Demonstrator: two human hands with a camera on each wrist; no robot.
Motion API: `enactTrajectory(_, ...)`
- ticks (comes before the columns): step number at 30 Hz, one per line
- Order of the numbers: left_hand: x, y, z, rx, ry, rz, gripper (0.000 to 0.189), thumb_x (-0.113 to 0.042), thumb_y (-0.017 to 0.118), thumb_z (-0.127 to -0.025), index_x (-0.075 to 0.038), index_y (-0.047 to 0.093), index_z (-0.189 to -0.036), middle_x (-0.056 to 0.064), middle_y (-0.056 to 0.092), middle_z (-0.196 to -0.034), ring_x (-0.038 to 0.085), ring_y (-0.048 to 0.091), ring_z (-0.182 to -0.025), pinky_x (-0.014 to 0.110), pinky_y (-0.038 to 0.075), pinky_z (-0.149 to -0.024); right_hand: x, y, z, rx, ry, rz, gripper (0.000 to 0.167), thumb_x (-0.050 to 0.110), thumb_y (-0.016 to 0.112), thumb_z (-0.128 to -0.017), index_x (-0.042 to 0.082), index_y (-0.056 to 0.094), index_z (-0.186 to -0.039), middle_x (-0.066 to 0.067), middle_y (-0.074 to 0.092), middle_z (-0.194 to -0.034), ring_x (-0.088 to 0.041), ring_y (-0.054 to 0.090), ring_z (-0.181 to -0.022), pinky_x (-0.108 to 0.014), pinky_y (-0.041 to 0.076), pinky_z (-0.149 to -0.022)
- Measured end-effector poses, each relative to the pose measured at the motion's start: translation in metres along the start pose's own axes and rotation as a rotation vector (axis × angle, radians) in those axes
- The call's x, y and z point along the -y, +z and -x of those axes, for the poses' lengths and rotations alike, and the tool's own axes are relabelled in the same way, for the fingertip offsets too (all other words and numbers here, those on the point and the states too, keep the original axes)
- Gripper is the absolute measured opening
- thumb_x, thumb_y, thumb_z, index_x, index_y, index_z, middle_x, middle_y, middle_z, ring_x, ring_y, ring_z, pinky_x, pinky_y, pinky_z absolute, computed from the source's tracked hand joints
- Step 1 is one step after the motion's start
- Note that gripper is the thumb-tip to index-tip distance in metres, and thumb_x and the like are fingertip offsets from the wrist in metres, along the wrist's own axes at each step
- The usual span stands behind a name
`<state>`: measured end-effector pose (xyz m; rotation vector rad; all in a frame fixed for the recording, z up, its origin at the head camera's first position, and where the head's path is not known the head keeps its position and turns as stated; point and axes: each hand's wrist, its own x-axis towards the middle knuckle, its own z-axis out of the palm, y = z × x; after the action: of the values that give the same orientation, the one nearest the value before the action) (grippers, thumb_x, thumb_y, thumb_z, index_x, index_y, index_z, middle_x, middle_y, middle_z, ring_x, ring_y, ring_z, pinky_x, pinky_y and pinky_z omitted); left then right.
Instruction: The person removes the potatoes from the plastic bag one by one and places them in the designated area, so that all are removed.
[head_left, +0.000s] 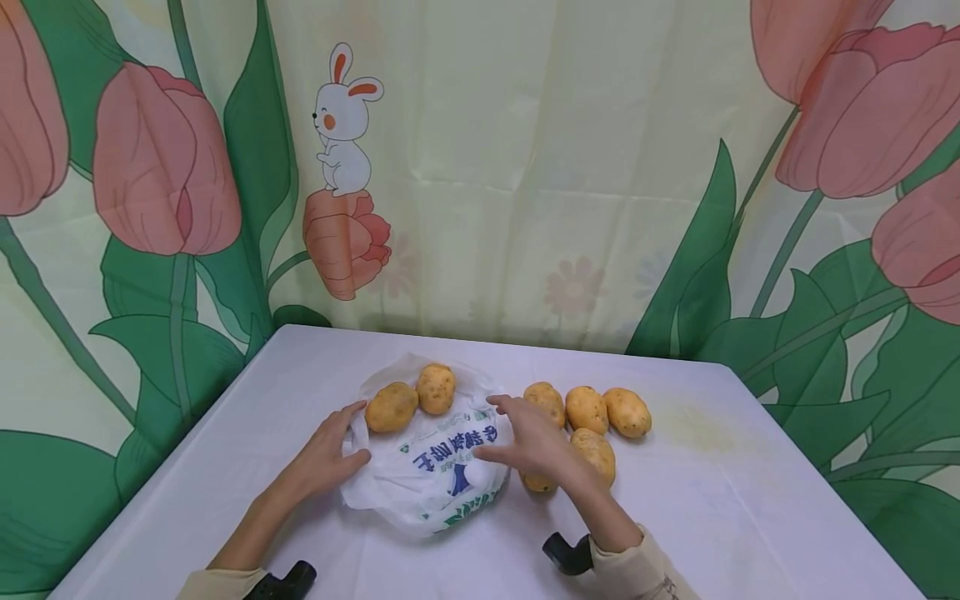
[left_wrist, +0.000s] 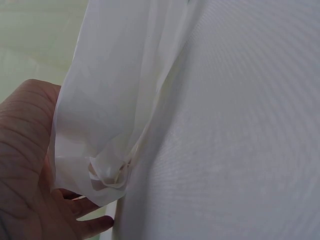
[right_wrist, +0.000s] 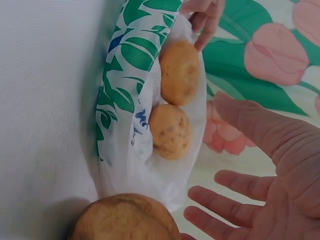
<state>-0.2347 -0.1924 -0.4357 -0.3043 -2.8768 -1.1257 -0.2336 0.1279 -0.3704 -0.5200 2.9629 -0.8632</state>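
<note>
A white plastic bag (head_left: 438,492) with blue and green print lies flat on the table. On its far part rest two potatoes, one on the left (head_left: 392,407) and one farther back (head_left: 436,388). My left hand (head_left: 326,454) is at the bag's left edge, thumb and fingers spread. In the left wrist view, thin plastic (left_wrist: 107,100) hides part of that hand's fingers. Over the bag's right edge hovers my right hand (head_left: 528,437), fingers apart and holding nothing. The right wrist view shows its spread fingers beside the bag (right_wrist: 125,170), with a potato (right_wrist: 125,220) close below.
Several loose potatoes sit right of the bag, among them one at the far right (head_left: 627,412) and one in front (head_left: 593,457). My right hand and forearm partly cover others. A white cloth covers the table (head_left: 750,500); a tulip-print curtain (head_left: 487,167) hangs behind.
</note>
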Motion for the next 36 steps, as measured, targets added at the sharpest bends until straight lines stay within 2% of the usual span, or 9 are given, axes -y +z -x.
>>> enactTrajectory(13, 0.001, 0.000, -0.001, -0.004, -0.003, 0.002, 0.076, -0.013, 0.066, -0.089, 0.004, 0.032, -0.154, 0.032, 0.042, -0.149, 0.048, 0.041, -0.138, 0.065, 0.035, -0.112, 0.007, 0.010, -0.021, 0.035, -0.014, -0.009, 0.078, 0.045, 0.081, -0.084, 0.010, 0.051, -0.148, -0.017, 0.062, -0.137, -0.036, 0.056, -0.128, -0.057, 0.047, -0.105)
enactTrajectory(22, 0.001, -0.001, 0.000, -0.010, 0.027, 0.003, 0.075, -0.013, 0.066, -0.088, 0.005, 0.033, -0.154, 0.032, 0.044, -0.147, 0.047, 0.043, -0.137, 0.065, 0.035, -0.113, 0.012, 0.015, -0.036, 0.058, 0.009, -0.030, 0.077, 0.043, 0.081, -0.085, 0.012, 0.051, -0.148, -0.017, 0.062, -0.138, -0.034, 0.055, -0.127, -0.053, 0.049, -0.103)
enactTrajectory(36, 0.000, -0.001, 0.000, -0.003, 0.023, 0.016, 0.076, -0.013, 0.067, -0.088, 0.005, 0.032, -0.154, 0.032, 0.044, -0.146, 0.049, 0.042, -0.137, 0.066, 0.035, -0.112, 0.021, 0.023, -0.056, 0.048, -0.041, -0.049, 0.074, 0.036, 0.081, -0.087, 0.005, 0.051, -0.147, -0.019, 0.058, -0.140, -0.036, 0.056, -0.129, -0.053, 0.047, -0.106)
